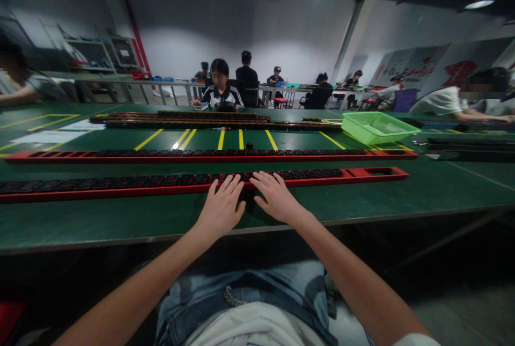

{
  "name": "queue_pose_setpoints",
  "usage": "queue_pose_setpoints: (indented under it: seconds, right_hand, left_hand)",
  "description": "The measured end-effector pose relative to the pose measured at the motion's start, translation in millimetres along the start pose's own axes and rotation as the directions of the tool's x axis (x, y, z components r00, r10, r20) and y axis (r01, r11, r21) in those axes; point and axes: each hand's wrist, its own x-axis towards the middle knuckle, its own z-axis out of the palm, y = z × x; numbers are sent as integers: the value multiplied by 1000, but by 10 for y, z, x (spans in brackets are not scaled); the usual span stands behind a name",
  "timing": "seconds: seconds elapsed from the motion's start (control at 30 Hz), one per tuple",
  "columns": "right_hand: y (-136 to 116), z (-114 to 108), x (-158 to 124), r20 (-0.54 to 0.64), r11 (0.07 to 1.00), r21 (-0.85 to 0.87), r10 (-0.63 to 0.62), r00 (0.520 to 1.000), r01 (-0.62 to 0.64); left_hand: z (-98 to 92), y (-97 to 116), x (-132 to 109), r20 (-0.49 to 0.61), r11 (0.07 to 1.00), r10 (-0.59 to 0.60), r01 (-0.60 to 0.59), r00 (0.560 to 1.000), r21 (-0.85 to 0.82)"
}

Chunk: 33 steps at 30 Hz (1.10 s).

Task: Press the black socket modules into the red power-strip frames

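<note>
Paper sheets [56,135] are seen beyond the left stretch of the near red rack [173,190], whose left end is cut off from view. Along the near red rack a long row of black squares [120,182] is seated, and behind it a far red rack [193,160] is laid roughly parallel. Further behind the near red rack, dark strips [181,119] are piled, with a co-worker [223,95] seated past them. At the middle of the near red rack, the left hand [220,207] is held palm down with fingers spread, the fingertips brought over its front edge; nothing is gripped. Just to the right along the same edge, the right hand [277,198] is held likewise, spread and flat, with nothing grasped; how hard either hand is pressed cannot be told. By uneven fingertip pressure, a square could be tipped or knocked out of line. By a push on the front edge, the near red rack could be slid toward the far one, since no clamp is seen; because it is so long, a slight twist at its middle would be magnified at its ends. At its right end, hollow slots [382,171] are shown, where a loose piece could be dropped or caught. Behind that end, a green basket [374,135] is placed.
</note>
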Motion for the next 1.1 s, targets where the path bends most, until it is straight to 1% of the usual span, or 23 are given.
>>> queue_pose_setpoints:
  seconds: [0.17, 0.43, 0.8, 1.1]
  right_hand:
    - [5, 13, 1, -4, 1000, 1, -1, 1000, 1]
    - [5, 14, 1, 1, 1000, -4, -3, 1000, 3]
    - [-18, -16, 3, 10, 1000, -4, 1, 1000, -1]
    - [-25, -27, 5, 13, 1000, -3, 6, 1000, -6]
  left_hand:
    - [-14, 3, 2, 7, 1000, 9, -9, 1000, 8]
    - [1, -1, 2, -17, 1000, 20, -20, 1000, -4]
    - [-14, 11, -14, -68, 1000, -14, 13, 998, -8]
    - [-21, 18, -7, -55, 1000, -21, 21, 998, 2]
